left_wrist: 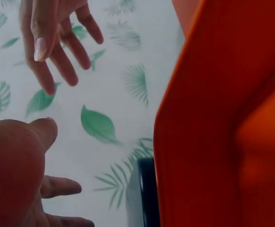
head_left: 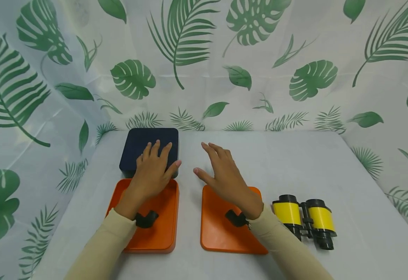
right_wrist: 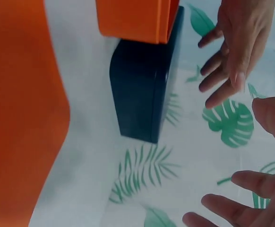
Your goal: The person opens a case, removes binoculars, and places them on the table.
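Note:
My left hand (head_left: 151, 175) is in the air with its fingers spread and nothing in it. In the head view it overlaps an open orange box (head_left: 174, 233) and the front of a dark navy box (head_left: 134, 142) behind that. Off to the right, my right hand (head_left: 226, 175) hovers above a flat orange lid (head_left: 218, 231), fingers extended and holding nothing. Both palms show no object in the wrist views, where the left hand (left_wrist: 14, 156) and right hand (right_wrist: 255, 198) stand clear of the orange pieces.
Yellow and black binoculars (head_left: 307, 219) lie on the white table (head_left: 295, 163) by the right forearm. A leaf-printed cloth (head_left: 204, 77) hangs behind and along both sides. Small black devices (head_left: 147, 219) are worn at the wrists.

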A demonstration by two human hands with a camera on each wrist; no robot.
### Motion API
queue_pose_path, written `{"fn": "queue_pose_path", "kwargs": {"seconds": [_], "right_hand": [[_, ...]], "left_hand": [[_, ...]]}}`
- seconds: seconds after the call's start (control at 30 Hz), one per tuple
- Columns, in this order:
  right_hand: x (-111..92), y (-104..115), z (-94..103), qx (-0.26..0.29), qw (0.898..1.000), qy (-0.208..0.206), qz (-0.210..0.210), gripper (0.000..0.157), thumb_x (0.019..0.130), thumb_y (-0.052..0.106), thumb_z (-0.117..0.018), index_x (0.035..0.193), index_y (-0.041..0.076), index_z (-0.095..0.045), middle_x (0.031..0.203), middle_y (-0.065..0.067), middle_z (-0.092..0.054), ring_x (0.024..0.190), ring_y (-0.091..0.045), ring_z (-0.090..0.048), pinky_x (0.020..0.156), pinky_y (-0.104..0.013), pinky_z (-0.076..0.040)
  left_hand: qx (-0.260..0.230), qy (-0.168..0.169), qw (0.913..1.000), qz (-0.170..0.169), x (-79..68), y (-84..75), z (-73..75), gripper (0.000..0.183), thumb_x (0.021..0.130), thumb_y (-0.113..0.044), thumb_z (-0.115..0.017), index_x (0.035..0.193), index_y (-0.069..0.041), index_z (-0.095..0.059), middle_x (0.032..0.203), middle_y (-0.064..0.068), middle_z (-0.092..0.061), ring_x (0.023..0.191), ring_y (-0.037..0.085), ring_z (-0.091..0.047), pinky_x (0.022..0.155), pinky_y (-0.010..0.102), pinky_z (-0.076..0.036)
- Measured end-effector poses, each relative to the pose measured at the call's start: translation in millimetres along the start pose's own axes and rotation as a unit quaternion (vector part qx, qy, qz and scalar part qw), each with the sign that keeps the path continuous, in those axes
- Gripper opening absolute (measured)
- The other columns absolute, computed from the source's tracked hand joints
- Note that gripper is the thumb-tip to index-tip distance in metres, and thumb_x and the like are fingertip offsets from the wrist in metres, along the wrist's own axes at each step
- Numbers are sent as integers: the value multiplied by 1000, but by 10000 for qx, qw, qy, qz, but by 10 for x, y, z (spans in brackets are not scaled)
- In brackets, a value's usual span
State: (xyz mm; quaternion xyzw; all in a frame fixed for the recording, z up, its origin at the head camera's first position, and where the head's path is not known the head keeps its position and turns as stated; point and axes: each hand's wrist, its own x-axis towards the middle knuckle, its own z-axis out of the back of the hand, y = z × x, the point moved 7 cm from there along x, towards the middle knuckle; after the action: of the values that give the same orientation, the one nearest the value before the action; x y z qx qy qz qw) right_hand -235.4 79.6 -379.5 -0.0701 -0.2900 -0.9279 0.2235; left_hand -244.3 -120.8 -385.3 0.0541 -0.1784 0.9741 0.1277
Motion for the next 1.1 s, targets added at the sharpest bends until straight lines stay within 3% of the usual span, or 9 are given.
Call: {"fn": "queue_pose_path", "kwargs": {"seconds": [0.3, 0.53, 0.8, 0.97, 1.1], "right_hand": [[229, 133, -158, 331, 9993, -108, 97, 73, 102, 40, -72, 161, 12, -42, 145, -15, -56, 132, -31, -56, 108, -49, -53], [410, 121, -288, 946, 9953, 102, -151, 65, 99, 37, -77, 152, 10, -49, 130, -12, -59, 116, -28, -63, 99, -42, -55], [620, 68, -434, 1794, 9810, 393, -618, 70, 94, 37, -83, 149, 10, -48, 130, -15, -61, 116, -34, -65, 97, -44, -57], [720, -14, -541, 2170, 9691, 524, -1046, 73, 91, 38, -86, 148, 15, -48, 132, -15, -63, 119, -33, -66, 95, -44, -58], [784, -107, -631, 2512, 9525, 692, -1575, 74, 88, 40, -88, 146, 21, -47, 137, -16, -63, 117, -30, -66, 91, -42, -58]], "left_hand": [[-694, -276, 9972, 72, 96, 283, 100, 68, 106, -48, -64, 155, -5, -49, 153, 32, -44, 142, 52, -37, 109, 71, -35], [-1155, -253, 9915, 545, 188, 647, 194, 63, 100, -42, -74, 146, -4, -52, 137, 31, -49, 128, 50, -40, 104, 67, -35], [-2082, 308, 9721, 1032, 276, 1029, 262, 74, 92, -41, -84, 147, -7, -49, 139, 30, -47, 128, 46, -44, 101, 61, -48], [-2574, 710, 9562, 1199, 305, 1185, 262, 83, 91, -37, -86, 154, -6, -41, 153, 32, -39, 135, 48, -43, 106, 64, -47], [-2811, 970, 9463, 1273, 325, 1326, 254, 89, 92, -35, -85, 159, -8, -34, 160, 33, -32, 142, 50, -38, 111, 68, -43]]}}
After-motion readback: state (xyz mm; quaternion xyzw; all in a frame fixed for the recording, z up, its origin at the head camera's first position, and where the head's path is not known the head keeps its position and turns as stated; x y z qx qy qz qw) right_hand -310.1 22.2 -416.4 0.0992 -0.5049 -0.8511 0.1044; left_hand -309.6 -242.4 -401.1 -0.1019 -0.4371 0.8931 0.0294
